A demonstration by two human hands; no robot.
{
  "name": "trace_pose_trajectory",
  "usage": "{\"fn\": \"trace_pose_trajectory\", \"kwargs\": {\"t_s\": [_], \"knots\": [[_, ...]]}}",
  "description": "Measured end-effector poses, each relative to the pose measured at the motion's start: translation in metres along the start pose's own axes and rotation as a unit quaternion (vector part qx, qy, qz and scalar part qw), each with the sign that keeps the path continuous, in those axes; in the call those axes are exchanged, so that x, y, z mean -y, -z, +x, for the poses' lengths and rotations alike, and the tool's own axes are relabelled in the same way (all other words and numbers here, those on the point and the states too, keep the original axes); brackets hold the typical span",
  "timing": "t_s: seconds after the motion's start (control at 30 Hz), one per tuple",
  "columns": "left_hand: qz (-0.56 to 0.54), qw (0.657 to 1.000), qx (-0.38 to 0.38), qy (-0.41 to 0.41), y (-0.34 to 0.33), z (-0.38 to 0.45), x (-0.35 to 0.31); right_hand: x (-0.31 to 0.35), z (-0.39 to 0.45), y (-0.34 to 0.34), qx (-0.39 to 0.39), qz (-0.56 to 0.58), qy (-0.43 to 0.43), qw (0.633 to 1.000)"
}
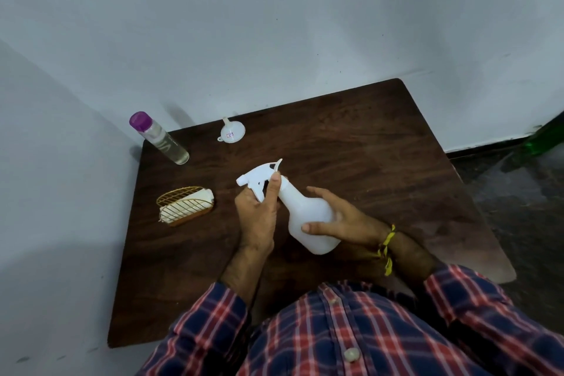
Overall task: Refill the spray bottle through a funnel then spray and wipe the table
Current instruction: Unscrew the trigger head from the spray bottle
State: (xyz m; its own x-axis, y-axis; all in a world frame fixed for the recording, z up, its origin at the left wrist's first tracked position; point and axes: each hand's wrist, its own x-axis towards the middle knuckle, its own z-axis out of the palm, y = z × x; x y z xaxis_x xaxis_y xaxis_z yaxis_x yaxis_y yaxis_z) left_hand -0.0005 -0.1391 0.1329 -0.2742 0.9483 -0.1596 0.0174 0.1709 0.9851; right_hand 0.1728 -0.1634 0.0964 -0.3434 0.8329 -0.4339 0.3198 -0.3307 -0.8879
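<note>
So, containers first: the white plastic spray bottle (308, 217) is tilted over the middle of the dark wood-grain surface (381, 146), nozzle pointing away and to the left, base toward the person. It's opaque, so I can't tell whether there's anything inside. The trigger head (259, 175) sits on its neck. Over in the far left corner stands a clear bottle (166, 142) with a purple cap, see-through, looks like clear liquid in it but the level is hard to read. Near the left edge there's a little gold wire holder (184, 204), half-moon shaped, with folded white cloth or tissue (195, 199) tucked in it.

Hands: the left hand (258, 214) has its fingers curled round the trigger head and neck, thumb up along the side. The right hand (338, 217) wraps the fat body of the bottle, thumb across the near side, fingers spread over the far side. A yellow thread band (387, 246) is tied at that wrist.

The small white funnel (232, 131) lies on its side at the back of the surface, well apart from the spray bottle, with a tiny sticker on it. Sleeves are red-and-navy plaid (366, 336). Wall behind is plain pale grey.
</note>
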Motion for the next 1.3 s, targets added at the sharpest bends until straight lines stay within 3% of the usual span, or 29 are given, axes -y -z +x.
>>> {"fn": "trace_pose_trajectory", "kwargs": {"t_s": [0.07, 0.2, 0.27, 0.37, 0.47, 0.53, 0.6, 0.67, 0.8, 1.0, 1.13, 1.3], "knots": [[0.018, 1.000, 0.014, -0.018, 0.000, -0.001, 0.001, -0.001, -0.002, -0.001, -0.018, 0.012, 0.017, 1.000], [0.048, 0.998, -0.013, -0.041, -0.005, -0.005, 0.001, -0.008, -0.007, -0.014, -0.174, -0.185, 0.076, 0.964], [0.049, 0.998, -0.024, -0.036, -0.007, -0.004, 0.000, -0.011, -0.006, -0.011, -0.138, -0.158, 0.057, 0.976], [0.055, 0.997, -0.036, -0.033, -0.004, 0.001, -0.002, -0.013, -0.004, -0.008, -0.021, -0.003, 0.017, 1.000], [0.068, 0.996, -0.047, -0.029, -0.002, 0.003, 0.001, -0.016, -0.003, -0.017, -0.072, -0.047, 0.048, 0.995], [0.076, 0.995, -0.060, -0.033, -0.003, 0.002, 0.003, -0.017, -0.003, -0.018, -0.170, -0.202, 0.085, 0.961], [0.068, 0.993, -0.096, -0.031, -0.003, 0.004, 0.001, -0.021, -0.003, -0.014, -0.259, -0.357, 0.112, 0.891], [0.035, 0.990, -0.133, -0.024, -0.002, 0.010, -0.007, -0.025, -0.005, -0.011, -0.302, -0.391, 0.117, 0.862], [-0.064, 0.992, -0.110, 0.009, 0.003, 0.024, -0.031, -0.040, -0.004, -0.010, -0.285, -0.343, 0.097, 0.890], [-0.066, 0.994, -0.085, -0.032, 0.022, 0.054, -0.068, -0.065, 0.000, 0.000, -0.281, -0.376, 0.096, 0.878], [0.000, 0.995, -0.057, -0.084, 0.023, 0.072, -0.086, -0.073, 0.001, 0.005, -0.274, -0.362, 0.085, 0.887], [0.176, 0.977, -0.032, -0.113, 0.024, 0.094, -0.076, -0.074, 0.003, 0.006, -0.275, -0.272, 0.092, 0.918]]}}
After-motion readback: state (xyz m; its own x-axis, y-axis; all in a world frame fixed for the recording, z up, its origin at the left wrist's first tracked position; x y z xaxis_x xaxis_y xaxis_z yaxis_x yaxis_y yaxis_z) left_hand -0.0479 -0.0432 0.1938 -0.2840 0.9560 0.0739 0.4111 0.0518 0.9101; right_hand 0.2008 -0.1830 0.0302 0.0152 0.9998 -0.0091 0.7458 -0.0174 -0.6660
